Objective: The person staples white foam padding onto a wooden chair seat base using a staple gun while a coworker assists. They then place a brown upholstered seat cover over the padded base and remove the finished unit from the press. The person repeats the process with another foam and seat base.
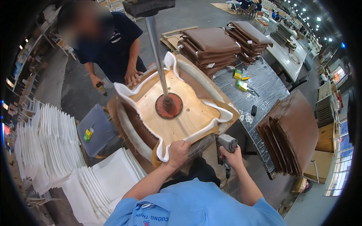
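At the near edge of a plywood seat board [196, 109], my left hand [178, 153] is closed on the white foam [161, 148] that curls up around the board. Brown cover material [155, 158] shows outside the foam near that hand. My right hand [233, 157] is wrapped round a grey and black staple gun [227, 142], held just off the board's near right corner, with a hose fitting below. A metal rod [156, 49] ending in a red round disc [169, 106] presses on the board's middle. Beneath the board lies a padded, rounded support [130, 133].
Across the support, a co-worker [109, 49] rests one hand by the far left corner and holds a tool in the other. White foam sheets [56, 139] are stacked at left. At right, a table [260, 86] bears brown covers [290, 132] and yellow-green boxes [241, 86].
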Tool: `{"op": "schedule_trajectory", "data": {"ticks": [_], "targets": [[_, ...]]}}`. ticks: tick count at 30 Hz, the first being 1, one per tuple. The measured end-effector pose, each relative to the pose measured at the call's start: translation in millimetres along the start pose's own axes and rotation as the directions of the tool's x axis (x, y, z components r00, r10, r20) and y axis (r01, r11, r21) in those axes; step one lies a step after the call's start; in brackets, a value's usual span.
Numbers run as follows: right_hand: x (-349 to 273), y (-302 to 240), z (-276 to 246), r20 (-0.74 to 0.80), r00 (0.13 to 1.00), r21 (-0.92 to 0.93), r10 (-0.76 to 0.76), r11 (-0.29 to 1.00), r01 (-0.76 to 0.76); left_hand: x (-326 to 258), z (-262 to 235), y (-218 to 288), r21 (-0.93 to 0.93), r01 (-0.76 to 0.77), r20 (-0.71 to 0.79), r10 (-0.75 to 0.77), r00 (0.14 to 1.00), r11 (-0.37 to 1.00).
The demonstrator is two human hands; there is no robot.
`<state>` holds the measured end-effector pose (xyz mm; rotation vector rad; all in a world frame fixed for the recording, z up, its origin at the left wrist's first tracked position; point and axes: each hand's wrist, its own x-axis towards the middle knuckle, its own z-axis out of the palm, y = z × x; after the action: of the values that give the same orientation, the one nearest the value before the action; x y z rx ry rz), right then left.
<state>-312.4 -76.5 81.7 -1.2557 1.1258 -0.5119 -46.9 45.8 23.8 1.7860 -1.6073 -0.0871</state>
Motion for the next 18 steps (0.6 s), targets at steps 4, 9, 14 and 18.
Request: {"op": "schedule_trajectory", "data": {"ticks": [4, 9, 14, 18], "targets": [[41, -13, -25, 0.049, 0.999, -0.024, -0.023, 0.999, 0.024, 17, 17, 15, -0.039, 0.078, -0.042, -0.08, 0.996, 0.996], [81, -17, -53, 0.157, 0.988, -0.137, -0.001, 0.99, 0.023, 55, 17, 44, -0.033, 0.228, 0.101, -0.223, 0.969, 0.973], [103, -30, -57, 0.313, 0.935, -0.304, -0.166, 0.915, 0.265, 122, 49, 61, 0.092, 0.133, 0.21, -0.15, 0.966, 0.987], [107, -35, -62, 0.333, 0.942, -0.276, 0.046, 0.96, 0.051, 144, 76, 44, 0.131, 0.081, 0.339, -0.121, 0.933, 0.988]]}}
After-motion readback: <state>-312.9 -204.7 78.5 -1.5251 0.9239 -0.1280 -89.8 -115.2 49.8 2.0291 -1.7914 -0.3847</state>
